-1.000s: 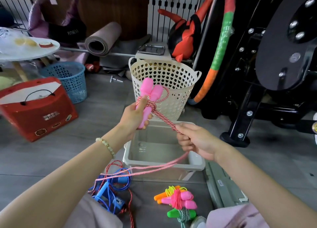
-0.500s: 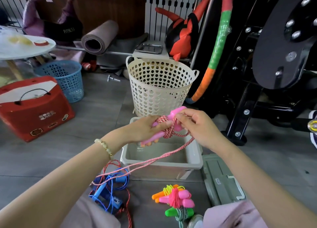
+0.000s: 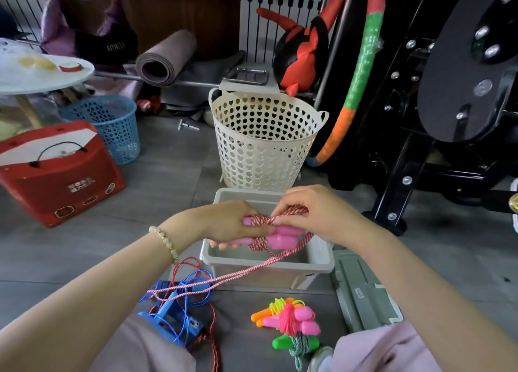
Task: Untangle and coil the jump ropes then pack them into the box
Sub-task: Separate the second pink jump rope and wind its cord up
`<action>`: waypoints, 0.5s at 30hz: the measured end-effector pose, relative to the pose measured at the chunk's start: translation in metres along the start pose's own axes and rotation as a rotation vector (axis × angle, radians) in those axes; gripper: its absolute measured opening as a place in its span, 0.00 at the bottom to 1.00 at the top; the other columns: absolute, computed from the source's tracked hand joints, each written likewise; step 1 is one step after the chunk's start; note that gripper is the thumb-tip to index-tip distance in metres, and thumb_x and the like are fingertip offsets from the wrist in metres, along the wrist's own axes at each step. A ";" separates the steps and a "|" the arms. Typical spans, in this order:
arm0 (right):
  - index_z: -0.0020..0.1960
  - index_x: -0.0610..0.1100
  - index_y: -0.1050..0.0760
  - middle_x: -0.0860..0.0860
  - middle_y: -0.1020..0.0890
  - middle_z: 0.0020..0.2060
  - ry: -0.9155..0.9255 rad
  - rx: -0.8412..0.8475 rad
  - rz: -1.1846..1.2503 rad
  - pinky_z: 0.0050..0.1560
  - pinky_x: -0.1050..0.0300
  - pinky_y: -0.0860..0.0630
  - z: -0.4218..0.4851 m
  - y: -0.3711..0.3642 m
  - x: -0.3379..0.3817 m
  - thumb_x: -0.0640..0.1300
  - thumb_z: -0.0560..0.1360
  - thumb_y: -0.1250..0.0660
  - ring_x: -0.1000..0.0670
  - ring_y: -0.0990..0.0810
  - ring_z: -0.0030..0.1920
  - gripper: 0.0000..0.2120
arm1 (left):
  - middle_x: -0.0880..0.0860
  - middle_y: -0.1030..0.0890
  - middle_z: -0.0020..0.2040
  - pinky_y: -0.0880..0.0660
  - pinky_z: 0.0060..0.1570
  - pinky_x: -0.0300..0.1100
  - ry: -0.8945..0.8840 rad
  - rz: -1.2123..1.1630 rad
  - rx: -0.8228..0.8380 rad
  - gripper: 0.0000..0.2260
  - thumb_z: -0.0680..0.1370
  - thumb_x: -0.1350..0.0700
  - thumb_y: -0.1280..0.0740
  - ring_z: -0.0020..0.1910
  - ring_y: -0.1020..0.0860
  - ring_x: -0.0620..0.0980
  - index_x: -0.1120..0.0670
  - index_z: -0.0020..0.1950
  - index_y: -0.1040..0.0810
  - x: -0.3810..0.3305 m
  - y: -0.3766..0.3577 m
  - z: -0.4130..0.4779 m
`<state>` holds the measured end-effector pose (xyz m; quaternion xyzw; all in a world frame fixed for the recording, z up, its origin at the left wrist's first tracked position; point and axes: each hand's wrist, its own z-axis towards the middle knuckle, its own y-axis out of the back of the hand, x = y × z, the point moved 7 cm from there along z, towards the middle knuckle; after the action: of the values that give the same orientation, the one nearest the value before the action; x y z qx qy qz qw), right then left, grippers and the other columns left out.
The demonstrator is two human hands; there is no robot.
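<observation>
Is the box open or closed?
Open. The box has no lid on, its inside shows, and what looks like its lid lies beside it.

Grey floor [image 3: 173, 175] carries a grey box [image 3: 269, 262] at centre, its lid [image 3: 361, 290] lower right, a cream basket [image 3: 263, 147] above, blue basket [image 3: 112, 125] and red case [image 3: 56, 172] left, 3 coiled ropes [image 3: 288, 321] and a rope tangle [image 3: 179, 307] below.

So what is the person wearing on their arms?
Not much! The left arm and the right arm are both bare, with no sleeves in view. The left one has a bracelet of pale round beads at the wrist. The right wrist has nothing on it. No gloves, watch or rings show.
</observation>
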<state>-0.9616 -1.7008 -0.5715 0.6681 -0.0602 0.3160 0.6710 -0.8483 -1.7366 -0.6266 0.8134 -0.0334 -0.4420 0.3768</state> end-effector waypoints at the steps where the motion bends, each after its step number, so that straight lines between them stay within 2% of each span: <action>1: 0.44 0.48 0.17 0.59 0.21 0.37 0.005 0.000 -0.035 0.45 0.59 0.27 0.000 0.000 0.000 0.49 0.72 0.29 0.58 0.23 0.41 0.05 | 0.50 0.25 0.24 0.29 0.24 0.39 0.000 -0.009 0.021 0.18 0.77 0.40 0.37 0.23 0.28 0.52 0.51 0.33 0.28 -0.002 -0.002 -0.001; 3: 0.41 0.46 0.19 0.56 0.20 0.34 -0.035 0.023 -0.004 0.41 0.61 0.29 -0.001 -0.003 -0.003 0.50 0.73 0.30 0.58 0.24 0.37 0.08 | 0.49 0.26 0.23 0.30 0.22 0.37 -0.005 -0.009 0.047 0.19 0.77 0.40 0.37 0.23 0.28 0.52 0.53 0.35 0.28 -0.004 -0.007 -0.002; 6: 0.40 0.45 0.22 0.49 0.23 0.33 -0.159 0.201 0.402 0.33 0.66 0.33 -0.007 -0.017 -0.008 0.48 0.75 0.33 0.60 0.30 0.31 0.08 | 0.49 0.26 0.24 0.29 0.25 0.35 -0.087 0.075 0.057 0.21 0.77 0.39 0.38 0.22 0.28 0.48 0.56 0.35 0.28 -0.016 -0.017 -0.006; 8: 0.42 0.50 0.23 0.42 0.30 0.35 -0.223 0.307 0.629 0.29 0.64 0.40 -0.011 -0.027 -0.011 0.52 0.75 0.34 0.56 0.36 0.29 0.07 | 0.51 0.25 0.26 0.30 0.27 0.34 -0.181 0.125 0.036 0.22 0.77 0.37 0.39 0.23 0.27 0.47 0.55 0.36 0.28 -0.026 -0.022 -0.010; 10: 0.43 0.52 0.24 0.41 0.33 0.37 -0.250 0.385 0.848 0.30 0.59 0.45 -0.014 -0.036 -0.010 0.58 0.72 0.32 0.51 0.41 0.31 0.10 | 0.51 0.24 0.26 0.27 0.30 0.39 -0.270 0.116 0.016 0.21 0.73 0.34 0.40 0.26 0.24 0.52 0.50 0.34 0.29 -0.038 -0.024 -0.016; 12: 0.43 0.48 0.25 0.43 0.30 0.34 -0.252 0.388 1.049 0.31 0.60 0.38 -0.017 -0.037 -0.006 0.58 0.71 0.32 0.51 0.34 0.31 0.13 | 0.49 0.25 0.25 0.26 0.28 0.41 -0.311 0.008 0.016 0.17 0.74 0.37 0.38 0.25 0.25 0.52 0.47 0.32 0.29 -0.048 -0.021 -0.021; 13: 0.42 0.45 0.26 0.46 0.25 0.32 -0.262 0.361 1.119 0.32 0.64 0.32 -0.019 -0.035 -0.005 0.54 0.74 0.35 0.52 0.29 0.31 0.12 | 0.48 0.25 0.24 0.28 0.26 0.38 -0.328 -0.059 0.013 0.17 0.76 0.40 0.36 0.22 0.26 0.48 0.48 0.31 0.29 -0.051 -0.018 -0.024; 15: 0.38 0.43 0.26 0.54 0.21 0.27 -0.257 0.310 1.198 0.31 0.68 0.28 -0.019 -0.028 -0.003 0.49 0.76 0.44 0.59 0.24 0.28 0.14 | 0.47 0.26 0.23 0.32 0.22 0.34 -0.348 -0.184 0.018 0.16 0.78 0.45 0.37 0.19 0.30 0.43 0.49 0.32 0.29 -0.053 -0.014 -0.029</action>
<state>-0.9559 -1.6811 -0.5991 0.6406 -0.4572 0.5592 0.2607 -0.8630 -1.6894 -0.5890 0.7277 -0.0275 -0.6081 0.3160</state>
